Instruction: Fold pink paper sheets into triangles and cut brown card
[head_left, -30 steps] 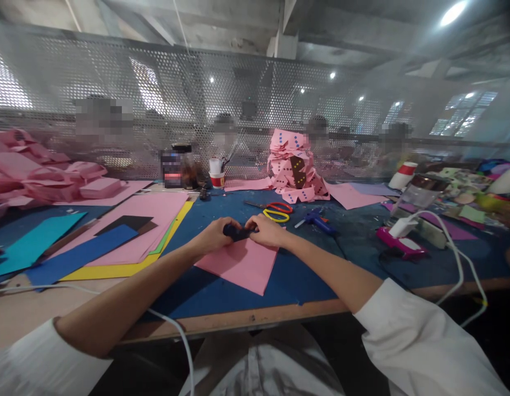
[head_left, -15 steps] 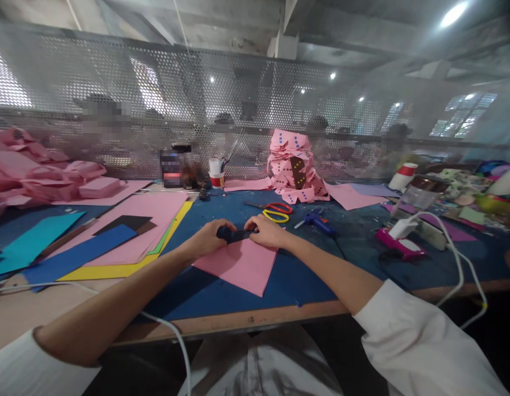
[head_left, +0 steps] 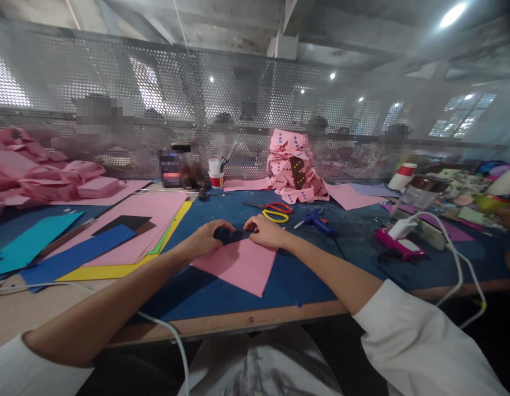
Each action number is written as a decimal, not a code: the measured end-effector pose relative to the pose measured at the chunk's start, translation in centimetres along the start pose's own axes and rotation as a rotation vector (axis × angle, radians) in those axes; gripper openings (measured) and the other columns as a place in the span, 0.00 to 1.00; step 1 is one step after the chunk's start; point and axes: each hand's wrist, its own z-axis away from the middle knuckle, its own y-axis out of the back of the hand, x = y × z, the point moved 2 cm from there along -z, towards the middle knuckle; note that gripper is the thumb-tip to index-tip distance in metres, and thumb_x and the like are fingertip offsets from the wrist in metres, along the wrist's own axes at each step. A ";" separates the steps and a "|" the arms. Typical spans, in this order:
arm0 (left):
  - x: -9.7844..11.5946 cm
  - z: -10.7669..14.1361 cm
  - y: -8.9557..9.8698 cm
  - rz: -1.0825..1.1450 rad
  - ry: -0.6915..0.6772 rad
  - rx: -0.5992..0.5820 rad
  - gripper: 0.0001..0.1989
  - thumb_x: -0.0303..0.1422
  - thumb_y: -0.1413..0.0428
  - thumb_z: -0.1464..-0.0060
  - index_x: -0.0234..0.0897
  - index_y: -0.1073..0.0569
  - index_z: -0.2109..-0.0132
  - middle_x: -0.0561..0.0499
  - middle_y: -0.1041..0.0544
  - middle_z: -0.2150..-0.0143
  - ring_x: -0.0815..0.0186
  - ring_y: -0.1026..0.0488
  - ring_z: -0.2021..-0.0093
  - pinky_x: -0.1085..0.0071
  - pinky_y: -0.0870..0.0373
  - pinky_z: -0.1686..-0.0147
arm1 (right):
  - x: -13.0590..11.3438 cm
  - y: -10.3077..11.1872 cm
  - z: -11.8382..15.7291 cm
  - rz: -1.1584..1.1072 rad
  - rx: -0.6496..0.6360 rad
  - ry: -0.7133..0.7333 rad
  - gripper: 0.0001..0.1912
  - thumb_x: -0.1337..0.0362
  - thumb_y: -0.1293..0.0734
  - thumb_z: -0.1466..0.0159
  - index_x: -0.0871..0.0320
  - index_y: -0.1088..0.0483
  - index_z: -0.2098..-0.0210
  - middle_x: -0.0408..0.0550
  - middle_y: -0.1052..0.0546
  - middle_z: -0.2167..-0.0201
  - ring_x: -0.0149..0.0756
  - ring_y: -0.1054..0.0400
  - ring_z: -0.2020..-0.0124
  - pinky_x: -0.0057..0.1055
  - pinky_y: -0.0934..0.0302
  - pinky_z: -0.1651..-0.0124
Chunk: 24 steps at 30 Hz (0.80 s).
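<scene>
- The left hand (head_left: 209,236), fingers curled, is at a flat pink paper sheet (head_left: 240,265)'s far edge.
- The right hand (head_left: 268,231) bends over that edge — whether either hand grips cannot be told.
- The sheet lies on the blue tabletop (head_left: 197,297), nearer than the red-and-yellow-handled scissors (head_left: 277,214).

The paper (head_left: 237,265) is plain pink, the tabletop (head_left: 296,287) dark blue.

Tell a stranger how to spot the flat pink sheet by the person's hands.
Find the front of the blue-topped table. The bare left hand and bare right hand are at the far side of a flat pink sheet. Unlike the stacked pink sheets leftward, only it has hands at it.
</scene>
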 end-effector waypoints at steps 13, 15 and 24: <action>0.3 1.2 1.1 -0.021 -0.004 -0.047 0.28 0.28 0.51 0.66 0.36 0.26 0.53 0.47 0.24 0.43 0.55 0.31 0.40 0.62 0.39 0.37 | 0.1 -0.1 -0.1 -0.012 0.002 0.009 0.13 0.71 0.31 0.45 0.59 0.25 0.60 0.49 0.26 0.59 0.33 0.32 0.61 0.31 0.37 0.55; 0.2 1.4 1.3 -0.025 -0.005 -0.053 0.28 0.28 0.51 0.65 0.36 0.26 0.52 0.46 0.24 0.43 0.54 0.31 0.39 0.60 0.39 0.37 | 0.1 -0.1 -0.1 -0.015 0.004 0.012 0.13 0.71 0.31 0.45 0.60 0.25 0.60 0.49 0.26 0.60 0.33 0.31 0.61 0.31 0.37 0.55; -0.9 1.8 1.7 -0.025 -0.020 -0.060 0.29 0.28 0.52 0.65 0.37 0.26 0.52 0.46 0.25 0.41 0.53 0.33 0.37 0.56 0.44 0.34 | 0.3 -0.2 -0.2 -0.017 0.005 0.015 0.12 0.70 0.31 0.45 0.59 0.25 0.60 0.49 0.26 0.60 0.34 0.31 0.61 0.32 0.37 0.55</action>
